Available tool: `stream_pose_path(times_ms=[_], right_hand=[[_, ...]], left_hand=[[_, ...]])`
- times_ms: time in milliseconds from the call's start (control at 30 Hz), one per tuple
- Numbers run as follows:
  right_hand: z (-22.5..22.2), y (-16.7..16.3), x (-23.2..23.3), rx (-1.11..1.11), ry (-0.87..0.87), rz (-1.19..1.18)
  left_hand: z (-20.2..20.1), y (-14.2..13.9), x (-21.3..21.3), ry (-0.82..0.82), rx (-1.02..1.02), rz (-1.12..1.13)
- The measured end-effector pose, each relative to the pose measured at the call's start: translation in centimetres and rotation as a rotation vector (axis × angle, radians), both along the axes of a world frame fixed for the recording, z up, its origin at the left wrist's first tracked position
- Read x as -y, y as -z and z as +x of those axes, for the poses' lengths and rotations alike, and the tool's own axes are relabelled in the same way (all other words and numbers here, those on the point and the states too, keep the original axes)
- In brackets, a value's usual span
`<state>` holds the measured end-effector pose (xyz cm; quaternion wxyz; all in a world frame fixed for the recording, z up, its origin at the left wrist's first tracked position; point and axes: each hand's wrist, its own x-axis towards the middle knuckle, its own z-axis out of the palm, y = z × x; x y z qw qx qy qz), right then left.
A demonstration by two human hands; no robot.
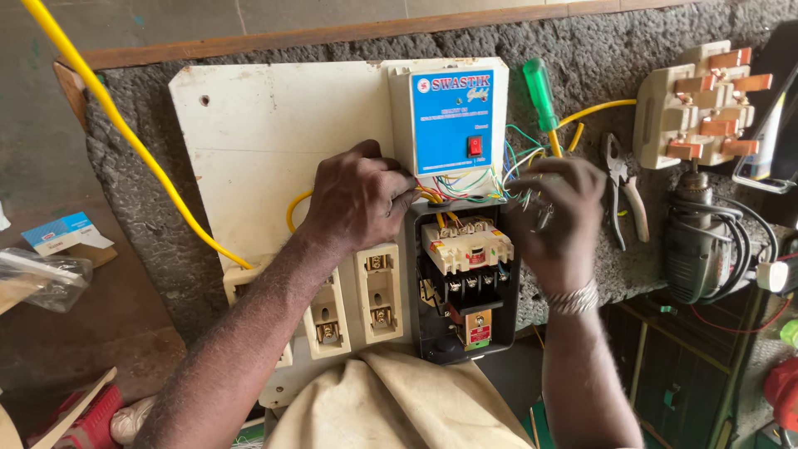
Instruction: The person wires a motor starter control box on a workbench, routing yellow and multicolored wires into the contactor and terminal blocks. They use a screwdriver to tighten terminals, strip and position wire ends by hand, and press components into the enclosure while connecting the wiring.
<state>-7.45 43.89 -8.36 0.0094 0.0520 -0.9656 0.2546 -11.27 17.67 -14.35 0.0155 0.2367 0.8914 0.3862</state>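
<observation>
Head view: looking down on a white mounting board (258, 133) lying on a rough grey tabletop (598, 50).
Left hand (357, 199): resting on the board just left of the black starter box (465, 283); fingers curled toward the bundle of coloured wires (465, 185) at the box's top edge. Its grip is narrow, fingertips pinched at the yellow wire ends there; whether a wire is truly pinched I cannot tell.
Right hand (557, 216): raised just right of the starter box, blurred; fingers bunched around thin wire ends. Grip narrow, apparently holding those wires. A metal bracelet (573, 299) sits on the wrist.
Coloured wires: run from under the blue-and-white control unit (449, 116) down into the open starter box, between the two hands.
Starter box: open, its cream contactor block (465, 245) showing, fixed at the board's right edge below the control unit.
Fuse holders (378, 291): cream, in a row on the board, below the left hand.
Yellow cable (125, 133): crosses from the upper left down to the board.
Green-handled screwdriver (540, 96): lies on the tabletop above the right hand.
Pliers (623, 195): on the tabletop just right of the right hand.
Electric drill (698, 241): farther right, below a cream switch block with copper blades (698, 104).
Cloth (399, 399): beige, at the lower edge between the forearms.
</observation>
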Motion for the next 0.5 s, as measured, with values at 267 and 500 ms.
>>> stream_pose_path(times_ms=[267, 500], right_hand=[[1.9, -2.1, 3.2, 0.054, -0.044, 0.004], [2.0, -0.4, 3.7, 0.259, -0.142, 0.017]], left_hand=[[0.5, -0.4, 0.3, -0.008, 0.062, -0.006], [0.6, -0.6, 1.1, 0.023, 0.091, 0.034]])
